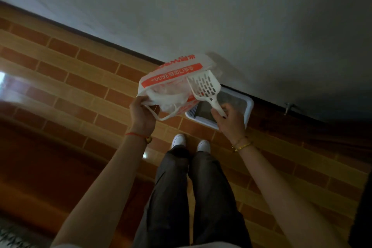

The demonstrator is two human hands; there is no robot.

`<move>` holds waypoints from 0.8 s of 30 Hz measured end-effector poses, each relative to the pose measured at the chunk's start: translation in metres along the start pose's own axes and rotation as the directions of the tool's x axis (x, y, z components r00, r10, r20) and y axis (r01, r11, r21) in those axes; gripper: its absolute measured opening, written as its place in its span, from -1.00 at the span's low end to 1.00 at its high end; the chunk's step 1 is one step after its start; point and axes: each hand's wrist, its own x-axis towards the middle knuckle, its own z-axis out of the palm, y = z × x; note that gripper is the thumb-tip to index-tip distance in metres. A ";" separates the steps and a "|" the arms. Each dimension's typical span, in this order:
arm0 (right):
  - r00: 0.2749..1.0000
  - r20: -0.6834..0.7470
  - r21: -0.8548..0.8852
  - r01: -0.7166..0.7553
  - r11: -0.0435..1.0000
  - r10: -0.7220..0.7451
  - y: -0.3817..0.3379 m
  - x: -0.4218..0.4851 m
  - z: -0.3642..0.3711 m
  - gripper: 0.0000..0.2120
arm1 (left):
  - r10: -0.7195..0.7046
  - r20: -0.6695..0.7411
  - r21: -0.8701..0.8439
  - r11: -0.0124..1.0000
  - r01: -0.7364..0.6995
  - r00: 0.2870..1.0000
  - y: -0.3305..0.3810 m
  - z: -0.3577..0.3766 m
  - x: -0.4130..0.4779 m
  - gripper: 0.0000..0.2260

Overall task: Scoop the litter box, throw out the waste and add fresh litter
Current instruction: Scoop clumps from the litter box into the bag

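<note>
Here, I see a white litter box on the floor, set against the base of a pale wall; it has a white rim, a perforated panel at its near left corner, and a dim grey interior whose contents I cannot make out. Held in the air above it is a white slotted litter scoop, its head tilted up and away and its handle running down into the right hand. That hand's fingers are pinched together on the end of the handle. Just to the left of the scoop, and overlapping its head, hangs a thin white plastic bag with orange bands and printed lettering. The left hand grips the bag's edge with its fingers closed on the plastic, and one loop handle dangles below. A red cord sits on the left wrist and gold bracelets on the right wrist. Both bare forearms reach forward from the bottom of the view. Between them I see dark trousers and two white shoes standing on a glossy floor of orange and tan brick-pattern tiles, close to the litter box. The lighting is dim.
</note>
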 end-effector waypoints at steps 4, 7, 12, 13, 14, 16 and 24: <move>0.998 0.037 -0.022 0.053 0.998 -0.052 0.031 0.043 0.046 -0.82 | 0.002 -0.058 -0.049 0.999 -0.004 0.998 -0.027 -0.038 0.052 -0.69; 0.993 0.092 -0.029 0.072 0.997 -0.069 0.062 0.079 0.081 -0.79 | 0.019 -0.102 -0.071 0.997 -0.026 0.995 -0.047 -0.068 0.097 -0.67; 0.977 0.161 -0.079 0.154 0.985 -0.140 0.113 0.148 0.143 -0.76 | 0.017 -0.167 -0.109 0.993 -0.035 0.986 -0.090 -0.121 0.184 -0.62; 0.973 0.173 -0.098 0.169 0.981 -0.150 0.121 0.162 0.154 -0.77 | 0.013 -0.180 -0.117 0.992 -0.034 0.984 -0.099 -0.131 0.201 -0.61; 0.970 0.186 -0.112 0.179 0.977 -0.157 0.131 0.176 0.165 -0.77 | 0.009 -0.192 -0.122 0.992 -0.033 0.981 -0.109 -0.142 0.218 -0.61; 0.965 0.205 -0.129 0.194 0.973 -0.165 0.151 0.202 0.187 -0.81 | -0.001 -0.209 -0.123 0.992 -0.025 0.978 -0.129 -0.160 0.253 -0.61; 0.937 0.231 -0.195 0.307 0.932 -0.260 0.232 0.287 0.251 -0.78 | 0.012 -0.210 -0.117 0.992 -0.038 0.978 -0.214 -0.209 0.368 -0.81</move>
